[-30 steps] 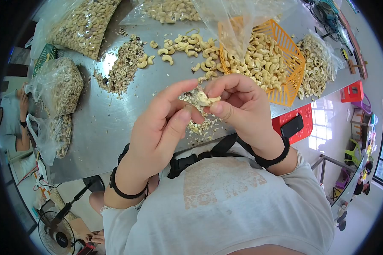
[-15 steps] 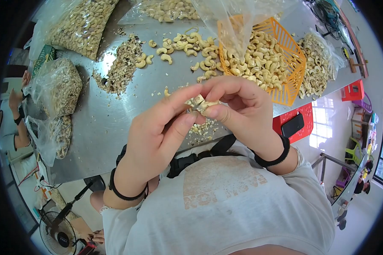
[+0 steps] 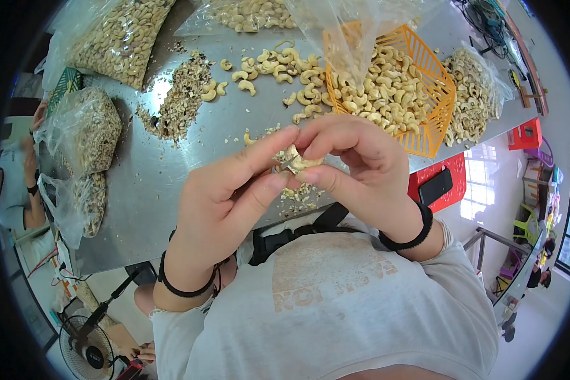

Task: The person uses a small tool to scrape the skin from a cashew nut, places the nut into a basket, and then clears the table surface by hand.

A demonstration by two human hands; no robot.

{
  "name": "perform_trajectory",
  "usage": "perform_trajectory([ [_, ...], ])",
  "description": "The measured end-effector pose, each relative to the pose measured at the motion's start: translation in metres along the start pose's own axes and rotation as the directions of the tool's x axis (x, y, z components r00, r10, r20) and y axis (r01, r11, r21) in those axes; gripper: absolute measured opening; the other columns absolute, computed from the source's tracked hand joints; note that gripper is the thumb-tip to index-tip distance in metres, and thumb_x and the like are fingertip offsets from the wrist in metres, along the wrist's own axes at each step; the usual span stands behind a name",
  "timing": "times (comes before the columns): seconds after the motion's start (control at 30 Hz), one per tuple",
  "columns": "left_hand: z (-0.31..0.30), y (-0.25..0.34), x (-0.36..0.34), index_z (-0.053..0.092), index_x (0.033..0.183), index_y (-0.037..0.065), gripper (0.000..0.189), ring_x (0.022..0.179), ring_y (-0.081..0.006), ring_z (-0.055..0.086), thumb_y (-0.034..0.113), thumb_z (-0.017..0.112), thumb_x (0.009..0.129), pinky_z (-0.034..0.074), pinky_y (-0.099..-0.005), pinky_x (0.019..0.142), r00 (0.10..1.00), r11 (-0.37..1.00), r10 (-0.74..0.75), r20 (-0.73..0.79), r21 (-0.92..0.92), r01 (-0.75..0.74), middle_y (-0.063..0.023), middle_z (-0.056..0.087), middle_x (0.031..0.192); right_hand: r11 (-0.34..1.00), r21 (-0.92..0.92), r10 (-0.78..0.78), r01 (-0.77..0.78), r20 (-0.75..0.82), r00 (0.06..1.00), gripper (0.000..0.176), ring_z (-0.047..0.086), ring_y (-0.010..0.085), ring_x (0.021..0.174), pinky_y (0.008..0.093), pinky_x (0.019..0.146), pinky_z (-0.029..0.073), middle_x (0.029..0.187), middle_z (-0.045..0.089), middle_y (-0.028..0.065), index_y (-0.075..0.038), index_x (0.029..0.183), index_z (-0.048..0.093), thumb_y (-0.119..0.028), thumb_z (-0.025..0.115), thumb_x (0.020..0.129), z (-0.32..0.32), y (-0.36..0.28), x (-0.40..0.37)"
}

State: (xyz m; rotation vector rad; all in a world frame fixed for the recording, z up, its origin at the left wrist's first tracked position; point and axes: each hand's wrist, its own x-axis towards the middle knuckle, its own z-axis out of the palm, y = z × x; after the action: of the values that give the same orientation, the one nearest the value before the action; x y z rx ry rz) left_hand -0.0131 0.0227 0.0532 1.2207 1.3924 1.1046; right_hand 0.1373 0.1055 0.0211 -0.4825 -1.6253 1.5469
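Close above the table's near edge, my right hand [image 3: 364,161] pinches a pale cashew nut [image 3: 306,163] between thumb and fingers. My left hand [image 3: 231,190] is closed on a small blade [image 3: 287,163], whose tip lies against the nut; its handle is hidden in the fingers. Below the hands, nut crumbs [image 3: 301,197] lie on the metal table [image 3: 228,133]. Loose cashews [image 3: 307,79] are scattered beyond my fingers. An orange basket [image 3: 441,101] holds many more cashews, with a clear plastic bag hanging over its left part.
A pile of dark skins and bits [image 3: 180,98] lies left of centre. Filled plastic bags stand left [image 3: 98,126], at the back left [image 3: 117,44] and on the right [image 3: 472,88]. A phone [image 3: 436,187] rests on a red stool [image 3: 457,183]. Another person's arm [image 3: 31,171] shows far left.
The cashew has turned in my right fingers and shows more of its pale side. My left hand has shifted slightly left and down. The other person's arm at far left has moved.
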Motion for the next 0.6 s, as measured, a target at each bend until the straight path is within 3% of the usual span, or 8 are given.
perform_trajectory([
  [0.23, -0.0023, -0.0050, 0.0004, 0.050, 0.108, 0.004, 0.033, 0.070, -0.0104, 0.056, 0.000, 0.051, 0.075, 0.042, -0.0198, 0.063, 0.995, 0.995, 0.102, 0.019, 0.011, -0.102, -0.0094, 0.060, 0.086, 0.981, -0.152, -0.119, 0.122, 0.029, 0.992, 0.016, 0.055, 0.0167, 0.072, 0.0244, 0.063, 0.042, 0.081, 0.058, 0.0062, -0.005, 0.074, 0.055, -0.008, 0.066, 0.064, -0.0013, 0.0009, -0.0001],
  [0.3, -0.0017, -0.0036, 0.0004, 0.052, 0.107, 0.006, 0.033, 0.065, -0.0128, 0.057, 0.000, 0.052, 0.074, 0.042, -0.0205, 0.059, 0.983, 0.960, 0.182, 0.016, 0.214, -0.181, -0.0102, 0.061, 0.082, 0.981, -0.153, -0.120, 0.122, 0.018, 0.993, 0.016, 0.055, 0.0169, 0.072, 0.0243, 0.063, 0.042, 0.081, 0.058, 0.0061, -0.006, 0.074, 0.055, -0.008, 0.067, 0.064, -0.0008, 0.0016, -0.0008],
  [0.33, -0.0004, -0.0037, 0.0009, 0.052, 0.107, 0.006, 0.033, 0.065, -0.0128, 0.057, 0.000, 0.052, 0.074, 0.042, -0.0205, 0.059, 0.983, 0.960, 0.182, 0.015, 0.214, -0.181, -0.0102, 0.061, 0.082, 0.981, -0.153, -0.121, 0.121, 0.008, 0.993, 0.016, 0.055, 0.0171, 0.071, 0.0242, 0.063, 0.042, 0.081, 0.058, 0.0061, -0.006, 0.074, 0.055, -0.008, 0.067, 0.063, -0.0006, 0.0021, -0.0012],
  [0.4, 0.0025, -0.0046, 0.0021, 0.053, 0.106, 0.007, 0.034, 0.061, -0.0150, 0.056, 0.001, 0.054, 0.073, 0.042, -0.0214, 0.055, 0.942, 0.842, 0.335, 0.003, 0.448, -0.300, -0.0108, 0.060, 0.077, 0.982, -0.144, -0.120, 0.119, 0.006, 0.993, 0.016, 0.055, 0.0166, 0.072, 0.0242, 0.063, 0.042, 0.081, 0.058, 0.0063, -0.005, 0.074, 0.055, -0.008, 0.067, 0.064, -0.0007, 0.0032, -0.0019],
  [0.47, 0.0028, -0.0066, 0.0017, 0.054, 0.105, 0.007, 0.032, 0.058, -0.0129, 0.055, 0.002, 0.053, 0.074, 0.041, -0.0207, 0.053, 0.947, 0.867, 0.321, -0.017, 0.406, -0.287, -0.0096, 0.060, 0.076, 0.984, -0.135, -0.118, 0.117, 0.004, 0.993, 0.016, 0.055, 0.0161, 0.073, 0.0241, 0.063, 0.042, 0.081, 0.057, 0.0065, -0.005, 0.074, 0.055, -0.007, 0.066, 0.064, -0.0010, 0.0029, -0.0018],
  [0.53, 0.0034, -0.0068, 0.0006, 0.054, 0.105, 0.007, 0.030, 0.056, -0.0109, 0.053, 0.003, 0.052, 0.075, 0.041, -0.0200, 0.051, 0.952, 0.890, 0.306, -0.033, 0.364, -0.273, -0.0084, 0.060, 0.076, 0.998, -0.013, -0.061, 0.061, 0.019, 0.998, 0.015, 0.054, 0.0144, 0.075, 0.0236, 0.065, 0.043, 0.084, 0.056, 0.0079, -0.002, 0.075, 0.054, -0.005, 0.065, 0.066, -0.0010, 0.0012, -0.0017],
  [0.6, 0.0043, -0.0060, -0.0007, 0.055, 0.104, 0.007, 0.026, 0.053, -0.0071, 0.049, 0.004, 0.050, 0.078, 0.039, -0.0179, 0.049, 0.990, 0.994, 0.085, -0.109, 0.084, -0.076, -0.0051, 0.060, 0.075, 0.997, 0.061, -0.045, 0.043, 0.035, 0.998, 0.015, 0.054, 0.0138, 0.076, 0.0233, 0.067, 0.043, 0.085, 0.055, 0.0085, -0.001, 0.077, 0.054, -0.004, 0.064, 0.067, -0.0014, 0.0005, -0.0009],
])
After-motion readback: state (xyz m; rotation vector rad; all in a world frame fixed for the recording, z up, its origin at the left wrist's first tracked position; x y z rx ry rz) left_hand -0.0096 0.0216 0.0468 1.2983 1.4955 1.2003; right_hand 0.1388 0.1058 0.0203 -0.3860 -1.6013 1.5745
